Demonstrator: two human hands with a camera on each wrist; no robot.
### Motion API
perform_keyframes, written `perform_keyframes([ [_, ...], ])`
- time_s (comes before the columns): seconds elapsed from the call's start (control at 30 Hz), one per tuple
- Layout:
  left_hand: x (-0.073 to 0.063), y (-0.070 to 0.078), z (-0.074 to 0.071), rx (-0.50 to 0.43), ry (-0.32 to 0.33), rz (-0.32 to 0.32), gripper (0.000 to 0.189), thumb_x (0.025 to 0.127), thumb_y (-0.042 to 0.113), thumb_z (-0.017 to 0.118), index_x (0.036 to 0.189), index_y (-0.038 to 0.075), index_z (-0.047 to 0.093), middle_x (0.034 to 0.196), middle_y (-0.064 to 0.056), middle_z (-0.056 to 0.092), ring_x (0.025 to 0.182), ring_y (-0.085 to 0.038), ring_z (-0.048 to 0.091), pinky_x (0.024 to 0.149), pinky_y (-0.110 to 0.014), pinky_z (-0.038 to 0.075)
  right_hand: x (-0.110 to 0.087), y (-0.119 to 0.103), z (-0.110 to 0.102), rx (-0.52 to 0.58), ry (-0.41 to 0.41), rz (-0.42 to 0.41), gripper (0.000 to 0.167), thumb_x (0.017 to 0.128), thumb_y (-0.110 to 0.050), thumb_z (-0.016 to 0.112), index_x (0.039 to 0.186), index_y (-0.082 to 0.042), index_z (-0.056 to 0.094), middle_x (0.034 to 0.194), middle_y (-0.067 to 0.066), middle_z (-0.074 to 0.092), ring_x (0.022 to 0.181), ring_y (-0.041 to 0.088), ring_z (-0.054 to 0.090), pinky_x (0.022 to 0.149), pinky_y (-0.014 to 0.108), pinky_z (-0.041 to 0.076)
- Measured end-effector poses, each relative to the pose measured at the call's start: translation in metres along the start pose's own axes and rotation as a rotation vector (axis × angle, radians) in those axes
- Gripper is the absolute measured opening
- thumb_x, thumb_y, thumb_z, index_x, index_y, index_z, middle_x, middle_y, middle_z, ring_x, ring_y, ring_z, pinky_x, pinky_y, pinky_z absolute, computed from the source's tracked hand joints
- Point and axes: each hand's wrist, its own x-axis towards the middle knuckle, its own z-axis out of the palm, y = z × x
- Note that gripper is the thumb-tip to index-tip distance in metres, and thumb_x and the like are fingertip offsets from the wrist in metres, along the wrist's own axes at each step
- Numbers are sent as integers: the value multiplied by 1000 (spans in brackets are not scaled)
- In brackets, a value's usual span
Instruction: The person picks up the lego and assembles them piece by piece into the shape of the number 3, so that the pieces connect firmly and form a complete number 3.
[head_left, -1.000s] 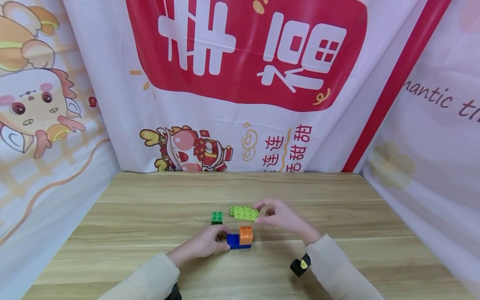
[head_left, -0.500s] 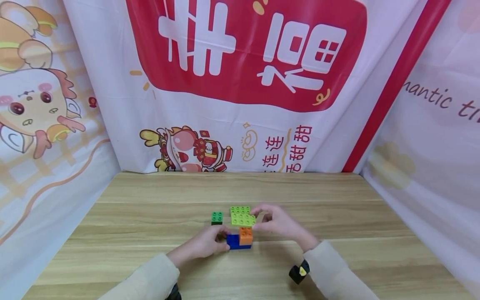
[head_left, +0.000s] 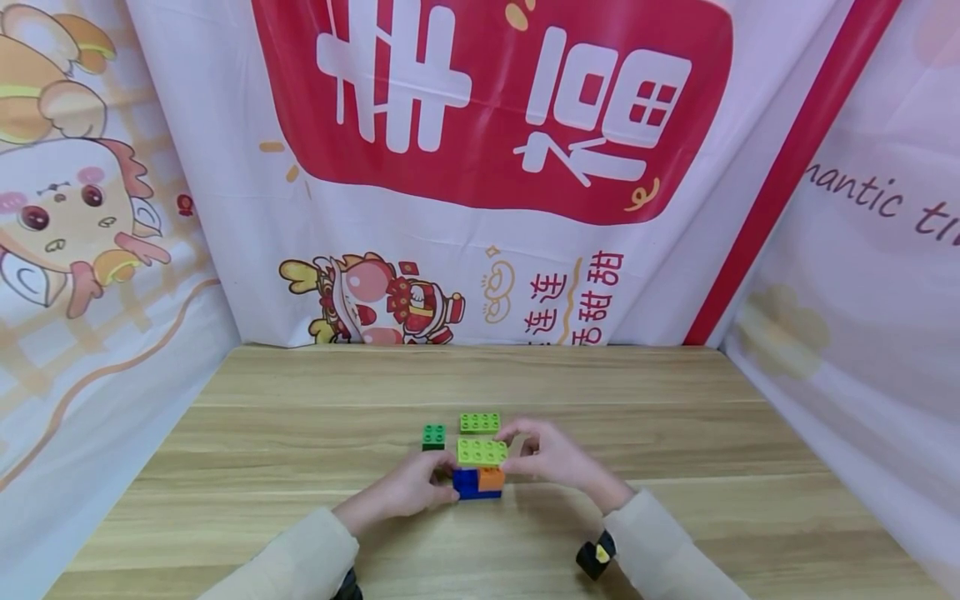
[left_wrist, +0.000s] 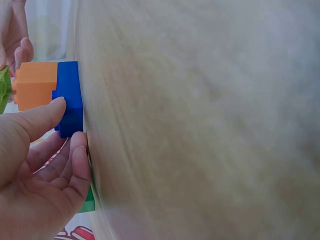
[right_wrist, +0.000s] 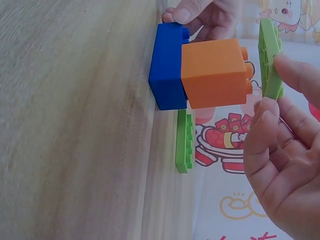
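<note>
My left hand (head_left: pixel 412 485) pinches the left end of a blue building brick (left_wrist: pixel 71 95) that sits on the table. An orange block (right_wrist: pixel 212 72) stands on the blue brick's right end, its studs facing up. With thumb and fingers, my right hand (head_left: pixel 553 457) holds a flat lime-green building plate (head_left: pixel 482 452) by its right end. In the right wrist view a narrow gap shows between the plate's underside and the orange studs. From the head view, the plate covers part of the orange block's top.
A second lime-green plate (head_left: pixel 480 422) lies on the wooden table (head_left: pixel 300 433) just behind. To its left is a small dark green brick (head_left: pixel 433 436), near my left fingers. A printed curtain (head_left: pixel 420 208) hangs along the table's back edge.
My right hand has brought the lime-green plate toward me and slightly left, from beside the second plate to over the orange block. The left hand has stayed on the blue brick.
</note>
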Motion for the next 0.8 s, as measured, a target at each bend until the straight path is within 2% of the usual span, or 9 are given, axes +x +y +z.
perform_keyframes([
  [0.43, -1, 2, -1, -21, -1, 3, 27, 80, 10, 71, 105, 6, 60, 96, 0, 57, 81, -16, 51, 68, -30, 45, 1, 7, 3, -43, -5, -49, 29, 81, -15, 71, 109, -12, 62, 98, 4, 56, 63, 14, 54, 54, 27, 47],
  [0.57, 0, 1, 0, -28, -1, 10, 28, 80, 9, 71, 106, 6, 60, 95, 0, 57, 82, -16, 51, 67, -29, 45, 1, 7, 5, -57, -3, -40, 30, 81, -13, 71, 109, -11, 61, 99, 3, 56, 64, 13, 53, 55, 26, 46],
  [0.67, 0, 0, 0, -19, -1, 16, 28, 81, 10, 70, 106, 5, 59, 96, 1, 58, 82, -15, 52, 68, -29, 45, 1, 3, 7, -71, -2, -30, 29, 82, -9, 69, 110, -9, 61, 99, 4, 55, 65, 14, 53, 55, 25, 45],
  [0.8, 1, 0, 0, -19, 1, 16, 27, 81, 9, 70, 106, 6, 59, 96, 1, 58, 83, -15, 53, 69, -30, 46, -4, -14, 6, -73, -7, -38, 27, 82, -4, 68, 108, -3, 60, 99, 8, 55, 65, 17, 53, 55, 24, 44],
])
